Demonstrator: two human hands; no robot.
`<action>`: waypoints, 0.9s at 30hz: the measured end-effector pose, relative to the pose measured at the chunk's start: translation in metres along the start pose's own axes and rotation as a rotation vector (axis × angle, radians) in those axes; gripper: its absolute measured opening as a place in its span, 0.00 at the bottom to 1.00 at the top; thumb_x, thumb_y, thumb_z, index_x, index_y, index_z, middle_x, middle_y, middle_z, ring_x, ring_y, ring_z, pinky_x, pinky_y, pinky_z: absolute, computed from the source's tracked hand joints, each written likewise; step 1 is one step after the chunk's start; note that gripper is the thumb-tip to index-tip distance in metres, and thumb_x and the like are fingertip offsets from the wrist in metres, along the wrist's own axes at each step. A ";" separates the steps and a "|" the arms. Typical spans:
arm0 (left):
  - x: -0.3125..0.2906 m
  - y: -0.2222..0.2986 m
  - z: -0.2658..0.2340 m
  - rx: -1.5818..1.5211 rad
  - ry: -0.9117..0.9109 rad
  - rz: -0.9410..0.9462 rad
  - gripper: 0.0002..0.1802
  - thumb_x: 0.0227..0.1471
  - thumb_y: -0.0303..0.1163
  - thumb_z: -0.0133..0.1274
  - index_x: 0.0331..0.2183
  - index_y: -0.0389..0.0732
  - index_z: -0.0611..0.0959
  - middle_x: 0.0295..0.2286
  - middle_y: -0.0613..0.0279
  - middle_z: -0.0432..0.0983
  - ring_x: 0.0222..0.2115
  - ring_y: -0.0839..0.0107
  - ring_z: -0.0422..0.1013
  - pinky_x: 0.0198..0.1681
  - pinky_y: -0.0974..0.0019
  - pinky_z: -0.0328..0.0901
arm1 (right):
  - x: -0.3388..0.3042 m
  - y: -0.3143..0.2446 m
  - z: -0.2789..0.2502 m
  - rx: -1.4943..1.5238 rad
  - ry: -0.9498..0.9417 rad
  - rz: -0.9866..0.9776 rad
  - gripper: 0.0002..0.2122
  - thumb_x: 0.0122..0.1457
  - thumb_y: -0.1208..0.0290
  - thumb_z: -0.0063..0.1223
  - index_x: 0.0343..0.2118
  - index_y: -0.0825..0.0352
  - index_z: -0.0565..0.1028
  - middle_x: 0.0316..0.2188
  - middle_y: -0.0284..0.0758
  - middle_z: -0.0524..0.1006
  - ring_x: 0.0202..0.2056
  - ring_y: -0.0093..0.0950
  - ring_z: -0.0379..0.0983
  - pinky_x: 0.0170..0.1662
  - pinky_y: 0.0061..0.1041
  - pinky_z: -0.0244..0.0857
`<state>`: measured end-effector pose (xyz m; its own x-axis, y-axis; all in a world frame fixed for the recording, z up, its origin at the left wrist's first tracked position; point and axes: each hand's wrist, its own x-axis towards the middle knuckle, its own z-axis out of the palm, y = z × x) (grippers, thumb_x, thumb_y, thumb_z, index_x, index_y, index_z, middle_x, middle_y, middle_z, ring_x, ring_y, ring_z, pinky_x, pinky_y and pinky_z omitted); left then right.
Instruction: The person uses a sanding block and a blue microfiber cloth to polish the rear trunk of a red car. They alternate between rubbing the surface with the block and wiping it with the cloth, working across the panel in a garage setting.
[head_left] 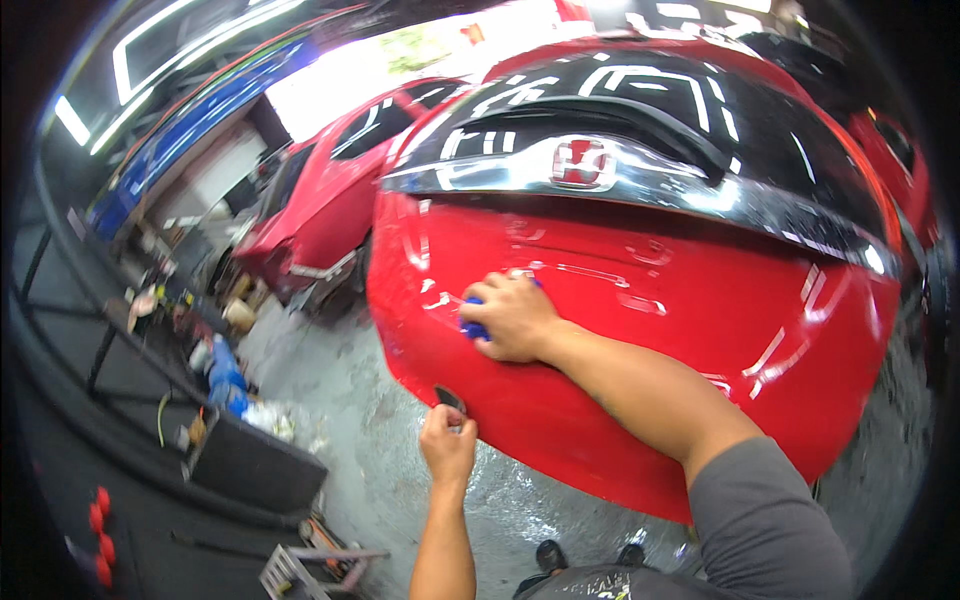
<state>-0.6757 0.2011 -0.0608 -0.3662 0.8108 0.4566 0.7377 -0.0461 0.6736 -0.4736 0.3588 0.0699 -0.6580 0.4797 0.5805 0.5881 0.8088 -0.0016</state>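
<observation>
A glossy red car tailgate (600,420) fills the middle, its paint wet or shiny with light reflections. My right hand (515,318) presses down on its left half, fingers curled over a blue block (474,318). Most of that block is hidden under the palm, so I cannot tell whether it is a sponge or a sanding block. At the tailgate's lower left edge, my left hand (448,440) pinches a small, dark, flat piece (449,401) between thumb and fingers. Its material does not show clearly.
Above the panel run a chrome trim strip (470,172) and a black rear wiper (640,115). Another red car (335,185) stands at the left. A black box (255,458) and a small metal stand (315,572) are at lower left on the wet grey floor (370,470).
</observation>
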 end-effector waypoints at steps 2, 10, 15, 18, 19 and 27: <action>-0.005 0.010 0.019 -0.086 0.116 0.051 0.08 0.51 0.22 0.62 0.30 0.36 0.76 0.40 0.44 0.77 0.46 0.46 0.75 0.54 0.45 0.70 | 0.004 -0.005 0.004 -0.051 0.001 -0.002 0.22 0.56 0.54 0.70 0.55 0.47 0.85 0.55 0.35 0.82 0.56 0.39 0.79 0.56 0.51 0.71; -0.024 0.030 0.077 -0.144 0.167 -0.066 0.34 0.70 0.34 0.52 0.69 0.30 0.65 0.72 0.30 0.57 0.73 0.35 0.56 0.76 0.38 0.49 | 0.009 -0.017 0.005 -0.108 -0.071 -0.016 0.14 0.53 0.55 0.74 0.39 0.53 0.87 0.46 0.34 0.84 0.50 0.38 0.82 0.49 0.49 0.73; -0.027 0.014 0.085 0.036 0.035 -0.017 0.47 0.75 0.47 0.47 0.79 0.31 0.50 0.78 0.34 0.43 0.78 0.34 0.46 0.78 0.37 0.43 | 0.018 -0.021 0.005 -0.099 -0.074 0.043 0.15 0.50 0.55 0.76 0.36 0.57 0.86 0.40 0.36 0.82 0.45 0.40 0.82 0.48 0.47 0.74; -0.072 0.055 0.085 -0.040 -0.060 0.052 0.45 0.77 0.46 0.43 0.78 0.29 0.48 0.79 0.30 0.38 0.80 0.33 0.37 0.79 0.31 0.37 | 0.014 -0.017 0.005 -0.077 -0.039 0.046 0.14 0.49 0.57 0.75 0.35 0.57 0.86 0.39 0.35 0.82 0.45 0.39 0.81 0.50 0.46 0.74; -0.085 0.061 0.084 -0.025 -0.081 0.096 0.45 0.77 0.46 0.42 0.78 0.29 0.47 0.79 0.30 0.38 0.80 0.33 0.36 0.79 0.30 0.36 | 0.014 -0.019 0.004 -0.073 -0.035 0.034 0.14 0.48 0.57 0.75 0.35 0.57 0.86 0.40 0.35 0.82 0.45 0.39 0.81 0.51 0.45 0.73; 0.123 -0.046 0.051 -0.011 -0.047 -0.120 0.42 0.80 0.48 0.37 0.79 0.32 0.47 0.79 0.32 0.37 0.80 0.36 0.38 0.78 0.28 0.40 | 0.020 -0.022 0.005 -0.028 -0.002 -0.001 0.13 0.48 0.59 0.75 0.35 0.57 0.86 0.43 0.31 0.83 0.47 0.37 0.80 0.53 0.47 0.71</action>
<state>-0.7256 0.3325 -0.0649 -0.4244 0.8371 0.3451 0.6837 0.0464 0.7282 -0.5018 0.3524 0.0772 -0.6599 0.4792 0.5787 0.6002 0.7995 0.0224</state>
